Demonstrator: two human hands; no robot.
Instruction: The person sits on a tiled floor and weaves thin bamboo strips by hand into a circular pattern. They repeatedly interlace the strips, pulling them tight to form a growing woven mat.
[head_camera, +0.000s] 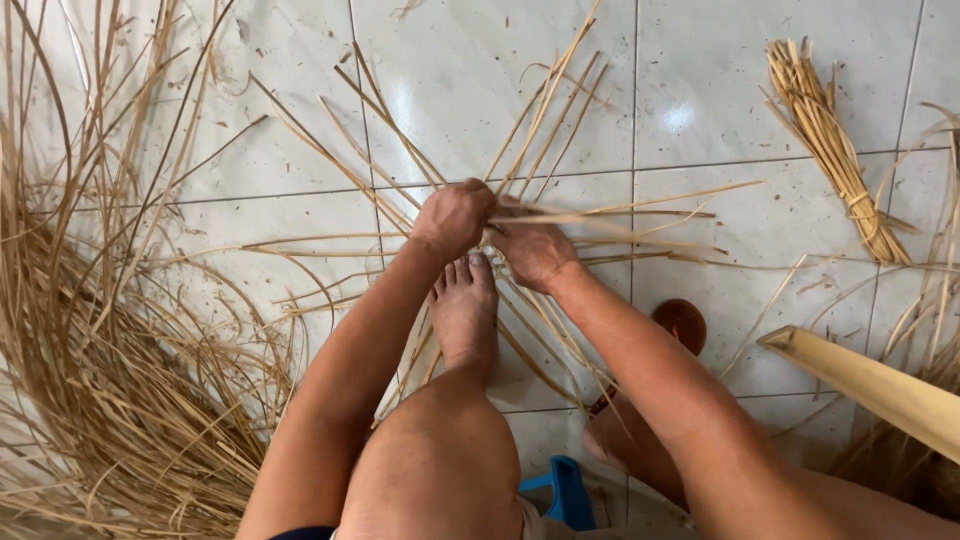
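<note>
I see pale yellow-tan cane strips (560, 215) on shiny white floor tiles (460, 80) with thin grey lines. The little stool (560, 490) is bright blue, and the sandal (682, 322) is brown.

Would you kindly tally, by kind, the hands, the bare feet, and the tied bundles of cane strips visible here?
Hands: 2, the left hand and the right hand
Bare feet: 2, one foot on the strips, the other foot partly hidden
Tied bundles: 1, the bundle
Total: 5

Dry, matt, straw-coloured cane strips (560, 215) lie fibrous and flat on the glossy, smooth white floor tiles (470, 90), which mirror the light. The split bamboo pole (880, 385) looks pale, smooth wood; the stool (565, 490) is shiny blue plastic.
</note>
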